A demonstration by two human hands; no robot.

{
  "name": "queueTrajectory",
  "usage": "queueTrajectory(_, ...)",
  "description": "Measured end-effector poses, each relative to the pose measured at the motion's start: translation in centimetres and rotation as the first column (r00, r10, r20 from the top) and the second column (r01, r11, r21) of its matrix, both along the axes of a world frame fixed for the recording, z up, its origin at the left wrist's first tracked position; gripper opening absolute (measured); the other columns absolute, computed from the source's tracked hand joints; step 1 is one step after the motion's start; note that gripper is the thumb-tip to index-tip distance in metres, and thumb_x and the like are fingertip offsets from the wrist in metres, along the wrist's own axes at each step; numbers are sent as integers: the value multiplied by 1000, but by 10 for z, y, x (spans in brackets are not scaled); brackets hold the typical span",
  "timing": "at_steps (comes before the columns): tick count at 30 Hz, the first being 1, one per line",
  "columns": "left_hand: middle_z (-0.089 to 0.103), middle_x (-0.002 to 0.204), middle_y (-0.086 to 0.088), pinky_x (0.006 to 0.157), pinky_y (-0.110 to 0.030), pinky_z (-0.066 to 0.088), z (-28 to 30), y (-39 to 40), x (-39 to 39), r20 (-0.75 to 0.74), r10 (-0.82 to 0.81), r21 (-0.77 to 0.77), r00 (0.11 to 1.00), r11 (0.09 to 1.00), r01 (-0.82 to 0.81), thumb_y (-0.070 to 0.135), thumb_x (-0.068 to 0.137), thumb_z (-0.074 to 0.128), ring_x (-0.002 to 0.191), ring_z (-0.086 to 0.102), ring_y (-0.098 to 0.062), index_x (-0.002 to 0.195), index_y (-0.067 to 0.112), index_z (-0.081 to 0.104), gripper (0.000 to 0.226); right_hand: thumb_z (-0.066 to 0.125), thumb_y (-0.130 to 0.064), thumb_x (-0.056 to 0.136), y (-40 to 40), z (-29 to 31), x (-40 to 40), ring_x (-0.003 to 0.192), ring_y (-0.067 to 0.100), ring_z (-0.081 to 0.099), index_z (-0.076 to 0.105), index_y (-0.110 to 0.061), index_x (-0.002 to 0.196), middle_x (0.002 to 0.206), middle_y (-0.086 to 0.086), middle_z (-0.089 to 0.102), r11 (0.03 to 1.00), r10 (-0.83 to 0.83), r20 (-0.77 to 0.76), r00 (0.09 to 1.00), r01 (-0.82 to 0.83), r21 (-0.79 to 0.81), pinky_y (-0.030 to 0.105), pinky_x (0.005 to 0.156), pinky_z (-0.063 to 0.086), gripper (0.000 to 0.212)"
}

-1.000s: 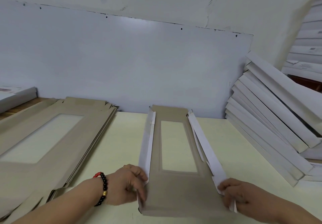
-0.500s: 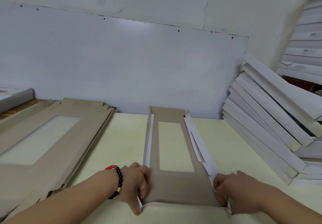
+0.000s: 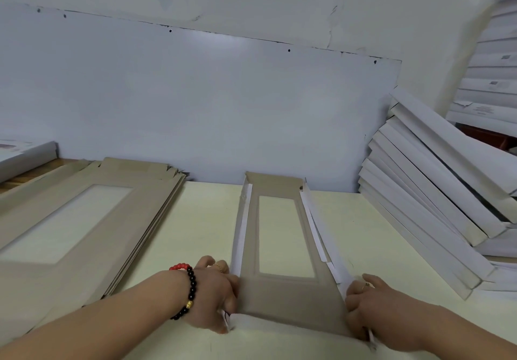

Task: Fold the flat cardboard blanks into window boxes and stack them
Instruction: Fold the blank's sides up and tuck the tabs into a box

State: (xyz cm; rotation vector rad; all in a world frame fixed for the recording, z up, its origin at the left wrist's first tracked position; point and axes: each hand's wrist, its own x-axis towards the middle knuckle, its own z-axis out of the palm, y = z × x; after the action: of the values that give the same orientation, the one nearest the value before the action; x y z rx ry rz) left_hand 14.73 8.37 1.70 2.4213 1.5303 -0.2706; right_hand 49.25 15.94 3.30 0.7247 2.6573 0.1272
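Both hands are clamping the near end of the half-formed window box, one at each corner. The left hand is curling its fingers round the near-left corner, thumb pressing the raised side wall; the right hand is pinching the near-right corner the same way. Compared with a second ago, both grips are sitting further forward and closer in, and a white near end flap is now showing along the front edge where only brown panel was visible before. The side walls, splayed outward a moment back, are standing steeper, the left one nearly upright, the right one still leaning with its white strips loose.

That suggests the near end is being closed up, with the far end and right wall likely still needing attention. The box is lying on the bench, midway between the stack of flat blanks on the left and the leaning pile of finished boxes on the right.
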Motion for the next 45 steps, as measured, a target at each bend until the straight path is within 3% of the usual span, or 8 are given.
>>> queueTrajectory(5, 46, 110, 19, 110, -34, -5, -2, 1, 1, 61, 107, -120, 992, 988, -99, 31, 72, 60, 113, 31, -9, 92, 38, 71, 24, 39, 5, 52, 2, -6, 2, 103, -12, 27, 65, -27, 89, 95, -17, 37, 969, -188, -89, 978, 170, -181, 37, 117, -8, 55)
queueTrajectory(11, 44, 93, 27, 105, -30, 6, -3, 6, -5, 159, 143, -193, 977, 975, -111, 34, 73, 59, 111, 36, -3, 96, 41, 67, 25, 38, 2, 68, 1, -5, -5, 110, -13, 23, 66, -30, 99, 92, -21, 37, 932, -286, -15, 958, 275, -237, 42, 114, -10, 53)
queueTrajectory(22, 61, 87, 10, 82, -21, 33, -31, 13, 6, 287, 171, 230, 943, 943, -241, 70, 79, 47, 86, 53, -12, 88, 24, 58, 48, 49, -36, 94, 4, -19, -1, 111, -4, 44, 57, -33, 104, 104, -22, 51, 977, -210, -257, 943, 213, -14, 20, 112, 13, 13)
queueTrajectory(25, 55, 79, 11, 65, -17, 34, -36, 9, 10, 367, 241, 204, 898, 921, -330, 66, 78, 49, 79, 54, -14, 81, 26, 51, 40, 85, -43, 61, 0, -25, 4, 86, -1, 53, 63, -36, 75, 80, -25, 57, 971, -69, -458, 886, 164, 172, 18, 75, 46, 27)
queueTrajectory(29, 51, 80, 17, 63, -8, 39, -40, 5, 12, 521, 288, 44, 804, 931, -362, 35, 75, 75, 69, 49, 4, 82, 36, 47, 29, 91, -49, 48, -2, -26, 13, 73, 1, 53, 64, -34, 70, 81, -23, 56, 961, -149, -567, 810, 254, 111, 14, 53, 43, 37)
queueTrajectory(32, 58, 83, 13, 66, -20, 51, -35, 1, 6, 628, 297, -75, 719, 943, -323, 19, 75, 74, 66, 54, 4, 82, 34, 50, 29, 78, -43, 75, 2, -34, 27, 67, -8, 48, 66, -29, 79, 86, -26, 49, 949, -255, -611, 750, 314, -11, 18, 61, 44, 18)
queueTrajectory(37, 56, 64, 16, 51, -12, 40, -31, 2, 3, 619, 311, 13, 721, 914, -406, 54, 79, 66, 54, 46, -3, 75, 24, 57, 32, 75, -18, 83, -1, -39, 21, 71, -8, 54, 70, -32, 83, 84, -25, 58, 958, -280, -639, 716, 252, -136, 8, 65, 41, 14)
queueTrajectory(45, 52, 83, 13, 68, -12, 41, -41, 11, 13, 594, 151, 217, 790, 915, -339, 20, 84, 69, 73, 53, -3, 73, 15, 64, 13, 62, -18, 93, 3, -47, 13, 88, -6, 58, 74, -25, 100, 95, -17, 62, 962, -266, -672, 692, 238, -135, 9, 78, 43, 16)
